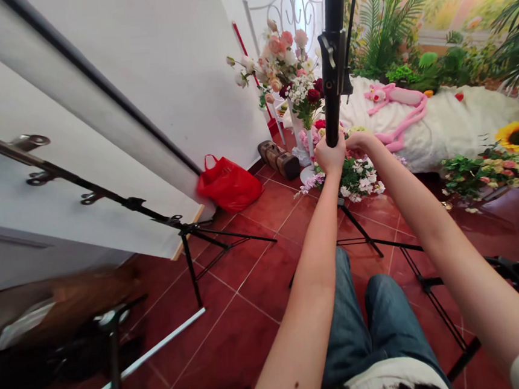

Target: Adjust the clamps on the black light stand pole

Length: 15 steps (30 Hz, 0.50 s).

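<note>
A black light stand pole (332, 106) rises in front of me, its clamp and lever above my hands and its tripod legs on the floor below. My left hand (331, 154) is wrapped round the lower part of the pole. Close beside it, on the right of the pole, is my right hand (358, 141); its fingers are bent and partly hidden, so what they grip is not visible. A thin black cable (351, 14) hangs along the pole's upper part.
Another stand (105, 193) leans at the left, with a white bar (163, 342) on the floor. A red bag (230, 185) lies by the wall. Flowers (362, 179) stand beyond my hands. More black tripod legs (437, 309) spread at the right. A pink plush toy (398, 94) rests on white fabric.
</note>
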Available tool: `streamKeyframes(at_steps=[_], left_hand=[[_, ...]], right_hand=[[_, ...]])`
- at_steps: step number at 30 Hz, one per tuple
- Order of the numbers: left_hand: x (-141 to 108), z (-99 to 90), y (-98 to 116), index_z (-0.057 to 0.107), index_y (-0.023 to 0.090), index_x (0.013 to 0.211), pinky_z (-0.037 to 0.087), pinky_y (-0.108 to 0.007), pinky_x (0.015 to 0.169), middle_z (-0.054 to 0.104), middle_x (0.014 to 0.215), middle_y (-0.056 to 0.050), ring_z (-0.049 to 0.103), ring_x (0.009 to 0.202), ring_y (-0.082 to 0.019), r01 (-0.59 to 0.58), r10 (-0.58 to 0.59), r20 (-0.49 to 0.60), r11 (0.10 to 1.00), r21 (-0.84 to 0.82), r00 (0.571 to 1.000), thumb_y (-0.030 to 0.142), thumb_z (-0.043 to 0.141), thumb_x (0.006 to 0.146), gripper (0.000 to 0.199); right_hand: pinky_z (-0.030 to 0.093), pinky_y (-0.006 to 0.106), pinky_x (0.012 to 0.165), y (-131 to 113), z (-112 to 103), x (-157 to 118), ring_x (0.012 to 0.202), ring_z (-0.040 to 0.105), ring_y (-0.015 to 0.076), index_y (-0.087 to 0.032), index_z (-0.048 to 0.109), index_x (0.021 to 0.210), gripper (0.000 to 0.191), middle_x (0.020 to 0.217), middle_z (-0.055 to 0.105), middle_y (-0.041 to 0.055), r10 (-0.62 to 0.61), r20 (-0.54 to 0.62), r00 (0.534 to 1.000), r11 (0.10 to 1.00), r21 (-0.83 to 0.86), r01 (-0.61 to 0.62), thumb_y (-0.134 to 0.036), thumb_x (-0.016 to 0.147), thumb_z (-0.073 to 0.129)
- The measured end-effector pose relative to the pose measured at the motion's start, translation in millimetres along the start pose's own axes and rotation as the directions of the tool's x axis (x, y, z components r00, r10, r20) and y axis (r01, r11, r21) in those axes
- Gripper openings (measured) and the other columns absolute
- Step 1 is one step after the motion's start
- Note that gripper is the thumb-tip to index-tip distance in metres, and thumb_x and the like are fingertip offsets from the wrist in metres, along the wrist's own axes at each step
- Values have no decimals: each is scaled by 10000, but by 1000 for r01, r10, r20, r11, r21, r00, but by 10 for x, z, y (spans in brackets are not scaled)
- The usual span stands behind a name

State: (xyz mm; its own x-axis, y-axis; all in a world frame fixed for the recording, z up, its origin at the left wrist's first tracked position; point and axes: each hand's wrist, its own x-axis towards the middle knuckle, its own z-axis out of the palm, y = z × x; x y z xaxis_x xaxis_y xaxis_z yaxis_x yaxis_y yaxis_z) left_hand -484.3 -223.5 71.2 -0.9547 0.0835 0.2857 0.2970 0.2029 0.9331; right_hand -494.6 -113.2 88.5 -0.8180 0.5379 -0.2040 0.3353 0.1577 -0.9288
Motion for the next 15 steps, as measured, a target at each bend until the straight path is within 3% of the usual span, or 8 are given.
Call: streamKeyframes(at_steps=[2,4,9,12,15], left_hand=[[3,6,-9,745,199,871,493,-275,786,751,861,-90,710,939,-249,1,-1,3,1000,-3,1000,440,657,862,257],[7,10,-15,744,196,867,492,-274,786,750,858,-88,709,927,-244,-3,3,9,1000,-8,1000,456,653,864,275],[2,-4,3,736,184,843,487,-265,783,747,859,-94,706,931,-237,-13,13,12,1000,-23,1000,460,660,860,287],[-8,-17,23,728,185,817,488,-263,775,747,849,-91,708,911,-231,-16,17,9,1000,-25,1000,458,654,863,286],[-12,-20,33,725,196,820,495,-260,765,750,837,-83,709,906,-228,-3,3,0,1000,-14,1000,462,650,860,280]], right_hand=[[294,181,368,-61,-21,-67,410,405,68,-149,565,676,224,514,469,-6,292,36,956,952,-105,-287,-129,873,670],[315,195,378,-82,-64,-146,422,429,84,-156,554,692,233,538,485,3,390,81,917,918,-109,-381,-153,903,651],[378,201,453,202,-157,-298,484,457,82,-144,554,678,253,566,537,10,115,319,941,981,112,-158,-168,890,689],[369,178,490,480,-141,-333,501,417,58,-146,575,722,214,580,524,-33,-83,282,956,954,301,-6,-202,905,669],[300,169,470,641,-126,-337,477,339,46,-165,589,788,161,558,456,-80,-167,273,947,908,418,39,-245,910,658]])
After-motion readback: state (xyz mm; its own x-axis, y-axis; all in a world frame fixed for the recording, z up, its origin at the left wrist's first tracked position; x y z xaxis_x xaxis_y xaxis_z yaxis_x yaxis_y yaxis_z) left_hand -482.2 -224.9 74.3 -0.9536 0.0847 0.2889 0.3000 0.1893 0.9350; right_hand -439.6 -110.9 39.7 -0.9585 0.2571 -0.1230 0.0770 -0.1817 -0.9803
